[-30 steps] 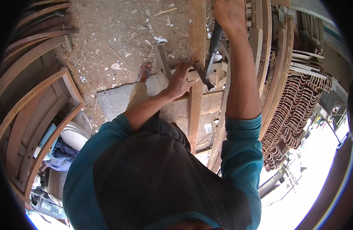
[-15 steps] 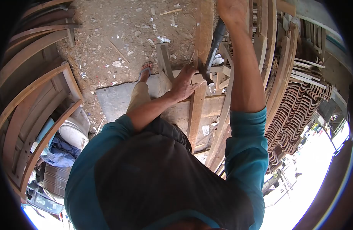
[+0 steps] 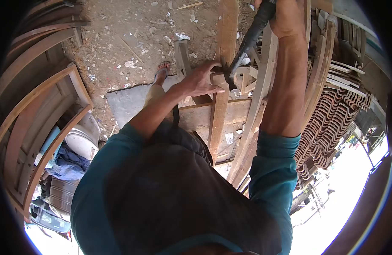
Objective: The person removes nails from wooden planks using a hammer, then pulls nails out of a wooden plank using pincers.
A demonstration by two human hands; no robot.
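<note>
My right hand (image 3: 288, 19), near the top, is closed round the black-wrapped handle of a hammer (image 3: 252, 37). The hammer slants down and left, its head beside the end of a wooden beam (image 3: 218, 114). At that end rests my left hand (image 3: 198, 82), thumb and fingers spread apart on either side of the wood, fingertips lying at its edge. Whether the left palm bears on the wood, I cannot tell. Behind the beam's end, another long plank (image 3: 228, 32) runs away from me. A cross board (image 3: 189, 117) passes beneath the beam.
Curved wooden frames (image 3: 34, 100) stand at the left, near a white bucket (image 3: 80, 142) and blue cloth (image 3: 70, 165). Stacked wavy wooden pieces (image 3: 332, 127) and long timbers line the right. Scraps litter the dirt floor (image 3: 119, 38); a grey sheet (image 3: 126, 104) lies by my foot.
My right hand has moved right and slightly down, tilting the hammer handle further right. The left hand's fingers have spread wider round the beam's end.
</note>
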